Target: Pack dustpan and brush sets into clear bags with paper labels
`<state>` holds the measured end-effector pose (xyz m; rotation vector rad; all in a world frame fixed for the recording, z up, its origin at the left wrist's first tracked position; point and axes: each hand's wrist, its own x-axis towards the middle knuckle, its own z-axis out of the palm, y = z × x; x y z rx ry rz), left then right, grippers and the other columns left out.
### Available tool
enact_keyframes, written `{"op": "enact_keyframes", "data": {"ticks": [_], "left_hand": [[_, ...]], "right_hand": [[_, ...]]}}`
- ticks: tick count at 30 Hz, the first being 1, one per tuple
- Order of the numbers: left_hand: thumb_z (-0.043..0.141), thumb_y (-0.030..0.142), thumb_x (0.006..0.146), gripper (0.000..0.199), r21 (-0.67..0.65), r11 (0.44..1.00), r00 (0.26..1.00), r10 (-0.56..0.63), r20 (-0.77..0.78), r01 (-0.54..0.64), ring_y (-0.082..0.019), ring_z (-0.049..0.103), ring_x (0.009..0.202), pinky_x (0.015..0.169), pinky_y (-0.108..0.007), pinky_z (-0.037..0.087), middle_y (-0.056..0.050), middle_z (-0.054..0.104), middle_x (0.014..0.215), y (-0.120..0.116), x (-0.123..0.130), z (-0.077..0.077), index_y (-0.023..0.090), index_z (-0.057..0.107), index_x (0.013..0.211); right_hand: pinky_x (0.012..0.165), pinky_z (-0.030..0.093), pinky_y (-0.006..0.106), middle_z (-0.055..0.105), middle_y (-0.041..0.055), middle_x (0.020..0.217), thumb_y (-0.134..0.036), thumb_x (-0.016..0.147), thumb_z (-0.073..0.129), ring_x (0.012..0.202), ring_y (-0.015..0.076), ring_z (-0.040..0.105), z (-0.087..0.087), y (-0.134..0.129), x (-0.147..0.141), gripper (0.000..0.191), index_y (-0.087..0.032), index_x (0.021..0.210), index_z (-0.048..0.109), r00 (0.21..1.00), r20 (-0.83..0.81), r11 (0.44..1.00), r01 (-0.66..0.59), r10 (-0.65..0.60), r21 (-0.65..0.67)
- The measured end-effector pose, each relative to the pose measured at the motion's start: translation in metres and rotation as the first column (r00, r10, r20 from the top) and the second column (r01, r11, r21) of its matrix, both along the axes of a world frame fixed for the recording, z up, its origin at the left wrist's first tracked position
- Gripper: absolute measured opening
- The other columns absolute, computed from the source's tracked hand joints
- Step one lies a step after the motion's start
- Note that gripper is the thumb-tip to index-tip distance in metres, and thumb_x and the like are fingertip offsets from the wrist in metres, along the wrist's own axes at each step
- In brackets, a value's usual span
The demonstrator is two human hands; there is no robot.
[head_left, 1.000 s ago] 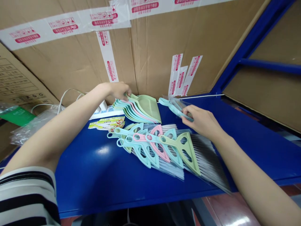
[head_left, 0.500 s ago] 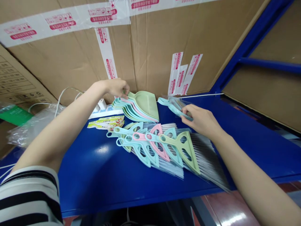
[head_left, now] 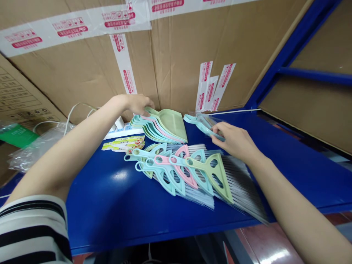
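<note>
My left hand [head_left: 141, 104] is closed around the handle end of a light green dustpan [head_left: 173, 124], which lies on top of a nested stack of dustpans [head_left: 148, 129] in blue, green and pink. At the right, my right hand [head_left: 233, 139] grips a light blue dustpan [head_left: 203, 126] that seems to be inside a clear plastic bag; part of it is hidden by the fingers. Between my arms lies an overlapping row of small hand brushes, among them a green brush [head_left: 217, 174], a pink brush [head_left: 180, 165] and several blue ones, their handles pointing left.
Behind the blue tabletop [head_left: 115, 205] stands a large taped cardboard box [head_left: 178, 47]. A white power strip [head_left: 123, 130] and yellow-green printed packets [head_left: 123, 143] lie left of the stack. Crumpled clear plastic [head_left: 46, 143] sits at far left, and a blue metal frame [head_left: 291, 58] rises at right.
The green dustpan and my left hand on its handle have shifted slightly right and down. My right hand and the bagged blue dustpan have stayed almost still.
</note>
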<state>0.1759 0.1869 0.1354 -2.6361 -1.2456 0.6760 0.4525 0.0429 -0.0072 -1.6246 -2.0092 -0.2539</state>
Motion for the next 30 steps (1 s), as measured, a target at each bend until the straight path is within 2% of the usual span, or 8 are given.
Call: {"op": "enact_keyframes", "data": {"ticks": [8,15,22,24,26,27,30], "left_hand": [[0.051,0.039,0.082,0.063,0.031,0.999,0.999,-0.013,-0.048,0.014,-0.026,0.061,0.114,0.096,-0.034,0.046,-0.008,0.067,0.126,0.003,0.003,-0.002,0.022,0.048,0.143],[0.048,0.043,0.086,0.056,-0.047,0.999,0.999,-0.019,-0.047,0.017,-0.028,0.061,0.113,0.098,-0.035,0.044,-0.009,0.071,0.117,-0.002,0.007,-0.001,0.016,0.057,0.134],[0.05,0.039,0.088,0.051,-0.008,0.999,0.998,-0.037,-0.04,0.037,-0.026,0.062,0.112,0.097,-0.033,0.044,-0.009,0.072,0.114,-0.005,0.009,-0.002,0.015,0.059,0.132],[0.047,0.035,0.09,0.045,0.036,0.993,0.994,-0.113,0.005,0.112,-0.025,0.062,0.11,0.096,-0.033,0.044,-0.009,0.071,0.115,-0.007,0.012,-0.005,0.015,0.062,0.127],[0.044,0.029,0.092,0.04,0.104,0.965,0.965,-0.249,0.079,0.241,-0.025,0.061,0.112,0.098,-0.034,0.043,-0.01,0.07,0.118,-0.011,0.02,-0.013,0.015,0.065,0.122],[0.044,0.027,0.092,0.038,0.124,0.947,0.945,-0.31,0.107,0.297,-0.025,0.06,0.115,0.099,-0.034,0.042,-0.01,0.069,0.119,-0.014,0.025,-0.019,0.015,0.066,0.121],[0.051,0.03,0.091,0.033,0.099,0.923,0.917,-0.382,0.114,0.372,-0.024,0.057,0.121,0.1,-0.032,0.042,-0.009,0.068,0.124,-0.022,0.047,-0.042,0.021,0.067,0.119]], "right_hand": [[0.053,0.039,0.03,0.064,0.0035,0.078,-0.026,0.08,0.05,0.067,0.0221,0.063,0.0,0.0,0.001,0.005,-0.026,0.076,0.047,1.0,0.013,1.0,0.01,-0.01,0.008],[0.055,0.04,0.03,0.065,0.0039,0.079,-0.026,0.081,0.049,0.069,0.0225,0.064,-0.001,0.0,0.001,0.004,-0.026,0.077,0.048,1.0,0.025,1.0,0.004,-0.004,0.012],[0.055,0.04,0.03,0.065,0.0034,0.079,-0.027,0.08,0.051,0.068,0.0221,0.064,-0.001,0.001,0.001,0.005,-0.026,0.076,0.048,1.0,0.02,1.0,-0.007,0.007,0.015],[0.055,0.04,0.03,0.065,0.0033,0.078,-0.027,0.079,0.051,0.068,0.0219,0.063,-0.002,0.001,0.001,0.006,-0.026,0.075,0.048,1.0,0.01,1.0,-0.009,0.009,0.017],[0.055,0.04,0.03,0.064,0.0033,0.077,-0.027,0.079,0.051,0.067,0.0217,0.063,-0.002,0.002,0.002,0.006,-0.026,0.075,0.047,1.0,-0.004,1.0,-0.006,0.006,0.022],[0.055,0.04,0.03,0.064,0.0033,0.077,-0.027,0.079,0.051,0.066,0.0215,0.062,-0.002,0.002,0.002,0.006,-0.026,0.075,0.047,1.0,-0.011,1.0,-0.004,0.004,0.026],[0.055,0.041,0.03,0.064,0.0031,0.075,-0.027,0.079,0.05,0.064,0.0207,0.061,-0.003,0.001,0.001,0.006,-0.026,0.074,0.046,1.0,-0.031,0.999,0.001,0.0,0.035]]}}
